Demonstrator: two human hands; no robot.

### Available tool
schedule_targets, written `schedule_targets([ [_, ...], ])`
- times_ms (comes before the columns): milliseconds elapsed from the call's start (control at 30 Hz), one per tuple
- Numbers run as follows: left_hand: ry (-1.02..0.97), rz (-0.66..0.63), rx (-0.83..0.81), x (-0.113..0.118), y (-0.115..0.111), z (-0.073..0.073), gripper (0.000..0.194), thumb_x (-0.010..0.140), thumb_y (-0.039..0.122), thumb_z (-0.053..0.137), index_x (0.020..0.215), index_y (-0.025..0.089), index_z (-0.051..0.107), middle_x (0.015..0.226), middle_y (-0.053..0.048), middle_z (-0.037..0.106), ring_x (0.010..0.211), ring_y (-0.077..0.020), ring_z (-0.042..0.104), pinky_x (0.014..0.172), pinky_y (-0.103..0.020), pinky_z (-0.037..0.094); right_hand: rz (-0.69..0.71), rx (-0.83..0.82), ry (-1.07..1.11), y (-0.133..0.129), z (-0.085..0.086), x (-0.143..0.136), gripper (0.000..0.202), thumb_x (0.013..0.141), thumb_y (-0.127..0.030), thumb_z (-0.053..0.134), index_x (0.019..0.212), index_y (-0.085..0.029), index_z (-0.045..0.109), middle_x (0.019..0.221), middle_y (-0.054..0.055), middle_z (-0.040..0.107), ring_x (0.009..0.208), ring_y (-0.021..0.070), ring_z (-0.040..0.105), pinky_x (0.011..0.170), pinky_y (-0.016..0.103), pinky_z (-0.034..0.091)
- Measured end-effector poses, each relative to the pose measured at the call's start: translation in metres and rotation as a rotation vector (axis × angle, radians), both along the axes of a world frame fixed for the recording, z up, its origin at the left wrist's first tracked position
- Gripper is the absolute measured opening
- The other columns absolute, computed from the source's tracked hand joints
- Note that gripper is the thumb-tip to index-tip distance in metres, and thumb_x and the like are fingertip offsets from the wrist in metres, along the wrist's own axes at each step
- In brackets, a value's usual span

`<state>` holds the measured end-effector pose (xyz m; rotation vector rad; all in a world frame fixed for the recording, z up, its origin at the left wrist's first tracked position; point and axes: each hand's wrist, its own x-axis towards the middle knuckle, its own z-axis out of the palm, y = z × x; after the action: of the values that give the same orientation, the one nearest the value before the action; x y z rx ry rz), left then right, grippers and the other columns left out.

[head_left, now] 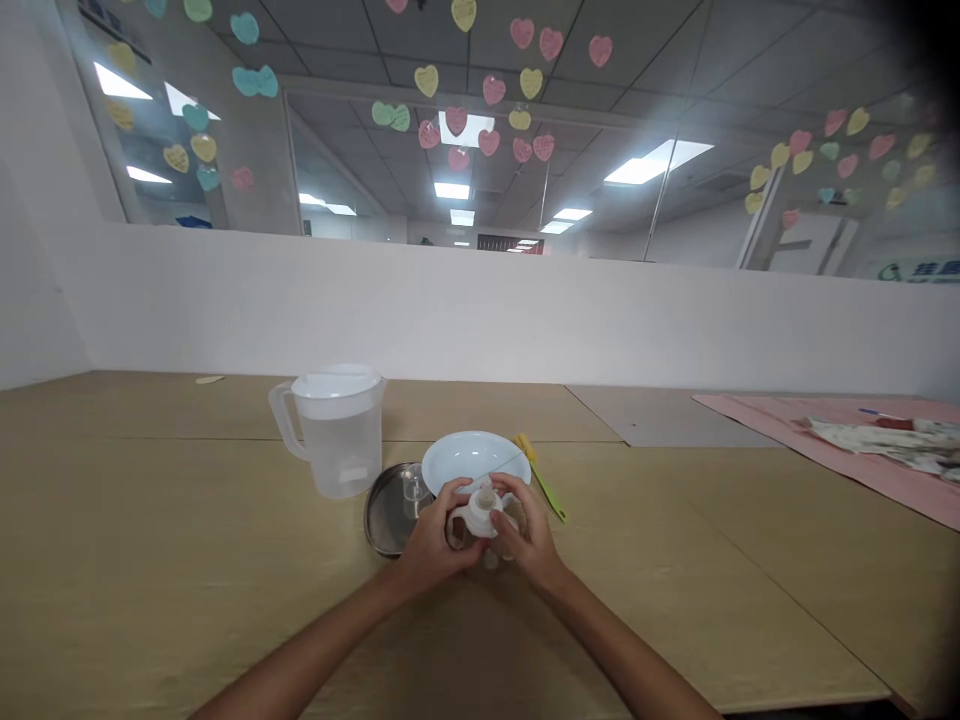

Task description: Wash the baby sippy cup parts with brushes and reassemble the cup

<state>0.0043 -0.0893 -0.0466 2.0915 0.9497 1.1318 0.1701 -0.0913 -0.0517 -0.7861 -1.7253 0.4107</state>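
Note:
Between my hands, above the table, is a small white two-handled piece with a round opening on top. My left hand has its fingers wrapped round the left side of it. On the other side my right hand grips it, thumb near the front and fingers over the right handle. Just behind is a white bowl. A metal tray lies to the left, with a small clear cup in it. Small pale parts under my hands are too small to make out.
A clear lidded pitcher stands left of the tray. Right of the bowl lies a green-handled brush with a yellow head. A pink cloth with whitish fabric items covers the far right. Behind the table rises a white wall.

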Motion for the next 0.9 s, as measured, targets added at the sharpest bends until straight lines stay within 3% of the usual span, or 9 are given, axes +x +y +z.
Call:
schedule_targets([
  [133, -0.008, 0.033, 0.040, 0.000, 0.001, 0.001, 0.038, 0.064, 0.029, 0.060, 0.096, 0.018, 0.042, 0.085, -0.001, 0.057, 0.067, -0.0092, 0.052, 0.060, -0.020, 0.042, 0.057, -0.043, -0.072, 0.004, 0.003, -0.003, 0.028, 0.077, -0.035, 0.052, 0.100, -0.020, 0.052, 0.095, 0.005, 0.050, 0.090, 0.0172, 0.049, 0.081, 0.031, 0.042],
  [233, -0.031, 0.066, 0.018, 0.002, 0.001, 0.001, 0.030, 0.062, 0.029, 0.060, 0.083, 0.018, 0.041, 0.074, 0.003, 0.051, 0.062, -0.0077, 0.047, 0.056, -0.018, 0.039, -0.052, -0.039, -0.033, 0.007, -0.002, -0.010, 0.024, 0.072, -0.035, 0.058, 0.086, -0.018, 0.049, 0.084, 0.002, 0.048, 0.079, 0.0153, 0.049, 0.071, 0.028, 0.043],
  [400, 0.000, 0.066, -0.034, 0.003, 0.000, -0.001, 0.031, 0.065, 0.033, 0.059, 0.084, 0.018, 0.040, 0.075, 0.002, 0.048, 0.063, -0.0082, 0.044, 0.054, -0.019, 0.038, -0.170, -0.019, -0.010, 0.004, -0.010, -0.017, 0.026, 0.071, -0.034, 0.058, 0.087, -0.019, 0.046, 0.082, 0.001, 0.048, 0.075, 0.0146, 0.047, 0.066, 0.028, 0.041],
  [567, 0.137, 0.060, 0.148, -0.022, 0.013, 0.005, 0.037, 0.071, 0.039, 0.056, 0.099, 0.018, 0.045, 0.094, -0.004, 0.054, 0.084, -0.0150, 0.050, 0.076, -0.027, 0.041, -0.114, -0.011, -0.060, 0.003, -0.012, -0.015, 0.025, 0.076, -0.033, 0.054, 0.096, -0.019, 0.047, 0.088, 0.003, 0.051, 0.080, 0.0157, 0.049, 0.070, 0.029, 0.042],
  [733, 0.127, 0.432, 0.231, -0.055, 0.048, 0.002, 0.027, 0.083, 0.035, 0.036, 0.097, 0.017, 0.050, 0.099, -0.006, 0.056, 0.094, -0.0175, 0.050, 0.086, -0.034, 0.038, -0.158, 0.039, -0.067, 0.008, -0.019, -0.014, 0.034, 0.074, -0.034, 0.057, 0.102, -0.019, 0.045, 0.092, 0.005, 0.052, 0.083, 0.0171, 0.050, 0.073, 0.030, 0.042],
  [900, 0.433, 0.480, 0.208, -0.064, 0.065, -0.008, 0.027, 0.077, 0.032, 0.045, 0.098, 0.015, 0.052, 0.097, -0.007, 0.057, 0.093, -0.0201, 0.050, 0.085, -0.036, 0.039, -0.164, 0.040, -0.041, 0.010, -0.022, -0.014, 0.037, 0.073, -0.036, 0.058, 0.103, -0.019, 0.045, 0.093, 0.005, 0.053, 0.083, 0.0174, 0.051, 0.073, 0.030, 0.043],
])
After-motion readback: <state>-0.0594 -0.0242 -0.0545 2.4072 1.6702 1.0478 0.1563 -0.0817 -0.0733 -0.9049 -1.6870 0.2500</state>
